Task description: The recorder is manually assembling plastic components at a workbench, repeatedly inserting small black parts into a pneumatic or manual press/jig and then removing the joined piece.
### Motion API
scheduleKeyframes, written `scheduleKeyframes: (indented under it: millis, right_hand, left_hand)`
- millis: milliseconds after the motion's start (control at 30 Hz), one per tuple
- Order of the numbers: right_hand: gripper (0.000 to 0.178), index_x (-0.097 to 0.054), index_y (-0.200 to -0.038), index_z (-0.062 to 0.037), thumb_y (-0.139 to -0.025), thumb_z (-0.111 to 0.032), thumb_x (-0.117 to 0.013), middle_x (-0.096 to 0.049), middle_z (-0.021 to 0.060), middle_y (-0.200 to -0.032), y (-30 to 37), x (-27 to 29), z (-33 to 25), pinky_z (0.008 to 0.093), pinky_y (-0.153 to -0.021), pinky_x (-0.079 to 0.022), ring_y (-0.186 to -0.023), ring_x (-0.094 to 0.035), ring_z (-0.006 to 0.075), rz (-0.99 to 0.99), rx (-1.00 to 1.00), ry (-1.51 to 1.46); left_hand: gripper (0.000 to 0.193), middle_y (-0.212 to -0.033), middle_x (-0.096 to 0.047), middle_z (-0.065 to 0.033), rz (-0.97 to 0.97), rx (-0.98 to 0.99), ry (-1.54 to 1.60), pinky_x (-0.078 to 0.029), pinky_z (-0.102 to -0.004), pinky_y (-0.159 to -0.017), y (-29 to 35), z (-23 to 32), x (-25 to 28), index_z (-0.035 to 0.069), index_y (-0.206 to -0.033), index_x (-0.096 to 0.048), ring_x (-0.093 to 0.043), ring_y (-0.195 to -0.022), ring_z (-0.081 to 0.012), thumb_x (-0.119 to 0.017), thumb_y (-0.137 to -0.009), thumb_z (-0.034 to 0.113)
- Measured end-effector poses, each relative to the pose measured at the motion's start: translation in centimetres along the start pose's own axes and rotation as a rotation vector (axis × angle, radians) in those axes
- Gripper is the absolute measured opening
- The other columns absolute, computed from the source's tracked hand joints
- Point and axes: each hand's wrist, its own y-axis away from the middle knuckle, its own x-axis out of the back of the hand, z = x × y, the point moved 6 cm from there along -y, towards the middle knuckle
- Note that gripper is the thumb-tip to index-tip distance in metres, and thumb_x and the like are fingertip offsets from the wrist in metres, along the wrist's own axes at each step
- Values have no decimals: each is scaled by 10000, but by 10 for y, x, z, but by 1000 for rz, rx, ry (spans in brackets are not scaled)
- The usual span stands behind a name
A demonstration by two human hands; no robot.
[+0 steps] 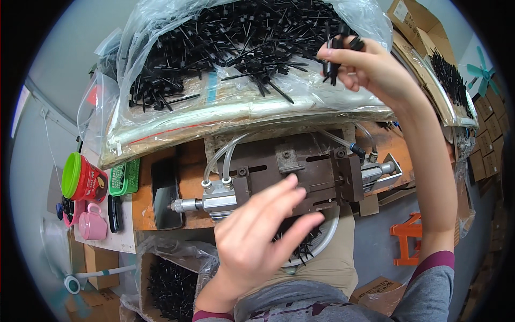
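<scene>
My right hand [370, 64] is raised at the far right of the big plastic-lined tray, its fingers closed round a few small black plastic parts with thin stems [333, 56]. A heap of the same kind of parts [230, 37] fills the tray. My left hand [257, 231] holds nothing; its fingers are stretched and apart, reaching over the front of a dark metal fixture [263, 155]. A small metal block [289, 156] sits on that fixture's middle. Below, partly hidden by the left hand, a round white container [328, 236] on my lap holds more black parts.
Air cylinders [219, 199] with clear hoses flank the fixture on an orange wooden bench [144, 209]. To the left are a red tub [91, 180], a green basket [126, 177] and a pink mug [94, 222]. A lined box of parts [169, 284] stands lower left; an orange stool [406, 236] lower right.
</scene>
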Motion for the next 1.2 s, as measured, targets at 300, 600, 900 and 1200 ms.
scheduleKeyframes:
  millis: [300, 600, 900, 1200]
  right_hand:
    - [313, -665, -844, -4, -904, -293, -771, -617, 41, -581, 97, -92, 16, 214, -423, -420, -456, -568, 83, -223, -331, -330]
    - [120, -692, -988, 64, -915, -30, -706, -687, 91, -811, 146, -89, 49, 257, -641, -589, -704, -696, 139, -62, -362, -563]
    - [184, -748, -961, 6, -781, 38, -763, -724, 104, -881, 176, -68, 19, 293, -669, -578, -816, -738, 224, 189, 368, 225]
    - [349, -755, -951, 14, -614, -77, -748, -656, 78, -876, 195, -79, 12, 271, -481, -413, -587, -549, 148, 197, 713, 681]
  left_hand:
    - [342, -1090, -717, -144, 46, -76, -20, -572, -303, -725, -6, -6, -6, -8, -1025, -724, -703, -881, -223, -839, -705, -42]
    - [380, -1040, -696, -115, -223, 218, 101, -571, -292, -734, 43, -13, -16, 32, -1063, -738, -694, -874, -206, -815, -701, -54]
    - [283, -1310, -635, -180, -341, -27, -322, -573, -401, -920, 56, -16, -52, -12, -1046, -709, -708, -963, -282, -749, -768, 23]
    - [263, -1265, -671, -159, -415, 55, -378, -596, -291, -754, 50, -20, -53, 8, -1000, -714, -723, -786, -222, -781, -751, 62]
